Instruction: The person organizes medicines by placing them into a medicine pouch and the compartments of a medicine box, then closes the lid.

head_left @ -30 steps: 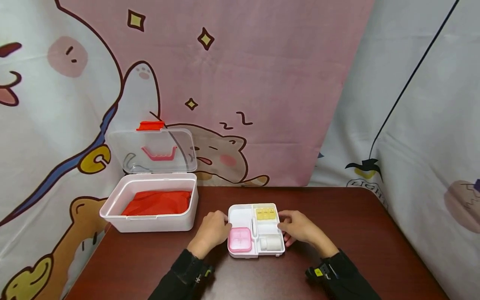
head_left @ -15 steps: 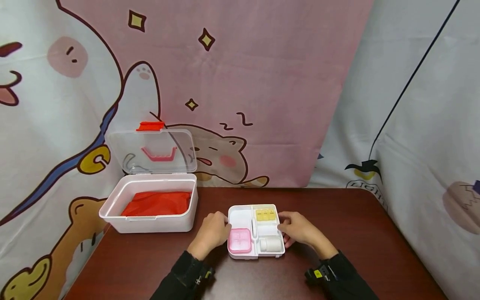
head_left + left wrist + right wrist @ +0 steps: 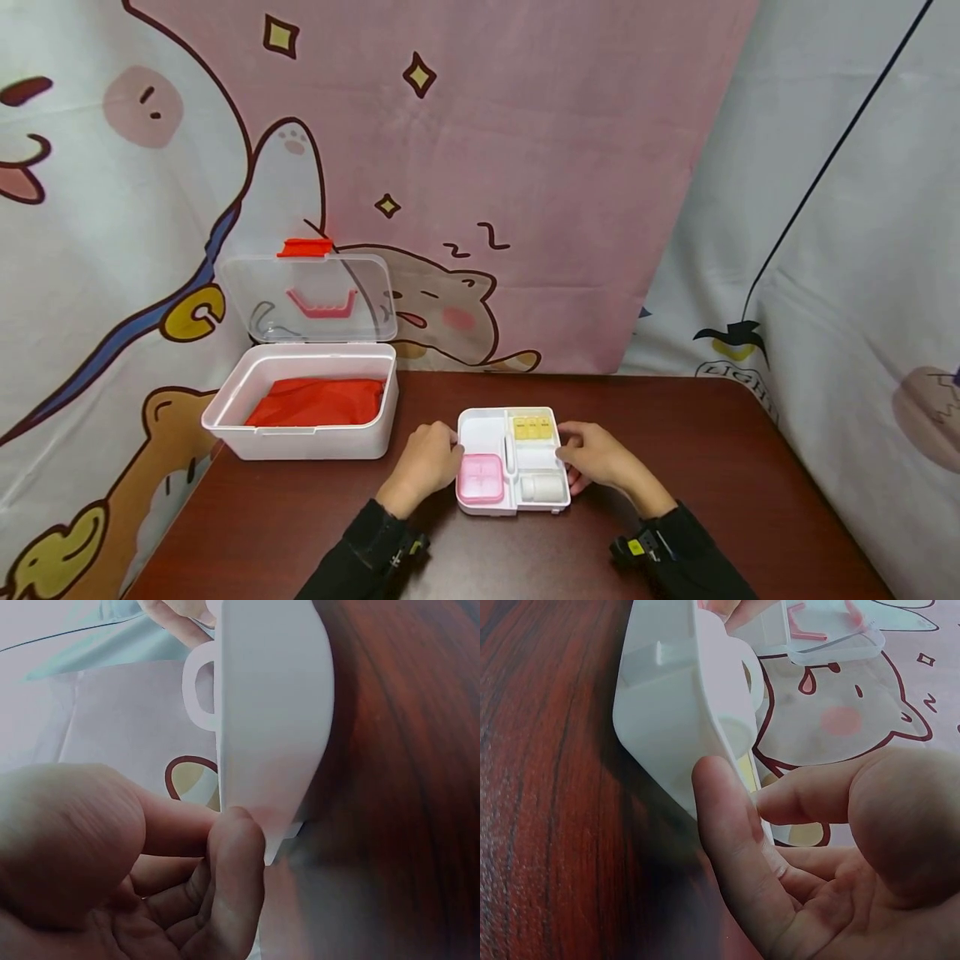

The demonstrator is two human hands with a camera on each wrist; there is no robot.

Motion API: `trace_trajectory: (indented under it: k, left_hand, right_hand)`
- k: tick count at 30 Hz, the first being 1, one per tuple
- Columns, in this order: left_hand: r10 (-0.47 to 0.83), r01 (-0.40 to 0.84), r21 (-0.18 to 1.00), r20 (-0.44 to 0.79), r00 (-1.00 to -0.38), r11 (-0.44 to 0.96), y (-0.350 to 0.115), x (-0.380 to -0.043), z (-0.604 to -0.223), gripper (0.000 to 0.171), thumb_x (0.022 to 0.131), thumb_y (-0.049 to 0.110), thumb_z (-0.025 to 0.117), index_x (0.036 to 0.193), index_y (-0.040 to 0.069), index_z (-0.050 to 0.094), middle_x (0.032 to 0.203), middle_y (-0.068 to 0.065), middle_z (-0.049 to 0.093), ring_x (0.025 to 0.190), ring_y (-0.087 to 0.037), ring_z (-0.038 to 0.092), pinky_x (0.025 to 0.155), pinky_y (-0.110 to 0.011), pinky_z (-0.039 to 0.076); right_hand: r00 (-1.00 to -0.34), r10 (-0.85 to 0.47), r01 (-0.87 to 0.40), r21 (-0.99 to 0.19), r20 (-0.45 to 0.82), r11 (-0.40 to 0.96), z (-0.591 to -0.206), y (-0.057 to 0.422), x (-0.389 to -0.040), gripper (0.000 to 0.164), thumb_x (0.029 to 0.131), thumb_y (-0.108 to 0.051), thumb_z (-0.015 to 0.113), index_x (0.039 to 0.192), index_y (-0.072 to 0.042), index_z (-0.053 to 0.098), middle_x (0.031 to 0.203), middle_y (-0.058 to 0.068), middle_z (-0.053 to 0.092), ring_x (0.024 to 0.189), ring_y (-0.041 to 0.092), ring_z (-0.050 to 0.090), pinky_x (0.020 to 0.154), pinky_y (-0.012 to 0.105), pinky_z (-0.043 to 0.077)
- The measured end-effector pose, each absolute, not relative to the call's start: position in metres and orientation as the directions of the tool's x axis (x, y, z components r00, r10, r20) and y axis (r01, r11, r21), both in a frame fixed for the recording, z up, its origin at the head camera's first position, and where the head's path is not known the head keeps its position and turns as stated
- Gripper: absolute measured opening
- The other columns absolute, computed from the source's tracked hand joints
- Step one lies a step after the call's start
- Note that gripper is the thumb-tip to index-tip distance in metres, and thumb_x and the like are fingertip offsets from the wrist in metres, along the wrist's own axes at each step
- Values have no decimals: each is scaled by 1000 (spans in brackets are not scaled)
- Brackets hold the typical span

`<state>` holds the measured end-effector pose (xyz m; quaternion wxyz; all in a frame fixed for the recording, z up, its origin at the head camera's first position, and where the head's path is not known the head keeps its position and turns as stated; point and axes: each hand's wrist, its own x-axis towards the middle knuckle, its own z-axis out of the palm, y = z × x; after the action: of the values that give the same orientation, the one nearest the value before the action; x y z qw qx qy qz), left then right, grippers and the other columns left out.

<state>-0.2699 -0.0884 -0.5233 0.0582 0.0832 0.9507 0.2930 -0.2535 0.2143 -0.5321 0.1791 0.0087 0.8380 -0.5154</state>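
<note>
A white tray (image 3: pixel 482 431) with several compartments lies on the table between both hands. In it sit a pink square case (image 3: pixel 482 478), a small yellow lidded case (image 3: pixel 532 428) and a white roll (image 3: pixel 542 487). My left hand (image 3: pixel 423 462) pinches the tray's left rim between thumb and finger, clear in the left wrist view, where the tray's side wall (image 3: pixel 274 712) stands out. On the opposite side my right hand (image 3: pixel 600 457) pinches the right rim; the right wrist view shows thumb and finger on the wall (image 3: pixel 660 712). Whether the tray touches the table, I cannot tell.
Left of the tray, a white box (image 3: pixel 315 443) stands at the table's left edge, holding something red (image 3: pixel 315 403). Its clear lid (image 3: pixel 307 279) with a red latch is raised. A printed cloth (image 3: pixel 562 167) hangs behind the brown table (image 3: pixel 712 467).
The head view has shifted slightly. Both hands and the tray keep their places.
</note>
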Motion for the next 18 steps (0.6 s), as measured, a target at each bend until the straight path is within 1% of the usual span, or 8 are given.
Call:
trace_trajectory:
  k: [1,5,6,7,8,12,17,18]
  left_hand:
    - [191,128,564,-54,-980,816,-89,-269,-523,19,102,14,72,86,8,80,75,-4,62,75,-23,59,69,-38,49]
    - [198,141,556,-43,-979,819,-87,-268,-524,25,103,14,71,78,10,76,73,-5,62,74,-23,58,69,-38,48]
    - [197,143,555,-38,-980,820,-87,-268,-524,24,103,14,71,80,9,77,74,-6,63,75,-23,59,70,-39,49]
    - [192,141,552,-34,-981,822,-86,-267,-524,20,102,14,72,85,7,79,78,-7,67,77,-23,61,71,-40,51]
    - [191,141,552,-35,-981,822,-86,-266,-524,21,103,14,71,84,7,78,78,-8,68,77,-24,61,71,-40,51]
    - [183,135,562,-30,-983,816,-85,-263,-525,17,103,15,72,97,2,81,83,-9,71,77,-23,63,69,-40,53]
    - [205,158,571,-17,-979,806,-84,-261,-520,18,104,15,69,95,4,79,75,-4,63,69,-21,58,63,-35,47]
    - [211,160,573,-23,-977,804,-84,-260,-517,18,104,15,68,97,3,79,74,-5,63,69,-21,58,62,-35,47]
  right_hand:
    - [-937,-167,199,-860,-308,470,-532,214,-253,61,103,-7,67,159,8,47,91,16,63,61,23,64,56,43,65]
    - [-943,-145,198,-858,-298,474,-529,212,-252,62,102,-7,68,160,5,47,92,16,63,62,24,64,55,43,64]
    - [-946,-142,194,-857,-293,477,-529,212,-252,63,102,-6,68,160,5,48,92,16,63,62,24,64,55,43,64]
    - [-947,-138,193,-856,-291,479,-529,212,-251,63,101,-6,68,160,5,48,92,16,63,62,23,64,55,43,64]
    - [-948,-135,191,-854,-289,485,-529,211,-251,62,101,-6,68,159,5,49,91,16,63,62,23,64,55,43,64]
    - [-949,-141,178,-851,-281,494,-528,210,-249,63,100,-4,68,159,6,49,91,15,64,61,22,64,55,43,64]
    - [-957,-145,154,-863,-252,481,-517,212,-247,63,100,-4,67,159,7,48,92,14,64,60,21,63,57,45,65]
    - [-959,-144,151,-867,-246,475,-515,213,-246,63,100,-4,67,159,7,49,92,14,64,60,21,63,57,45,65]
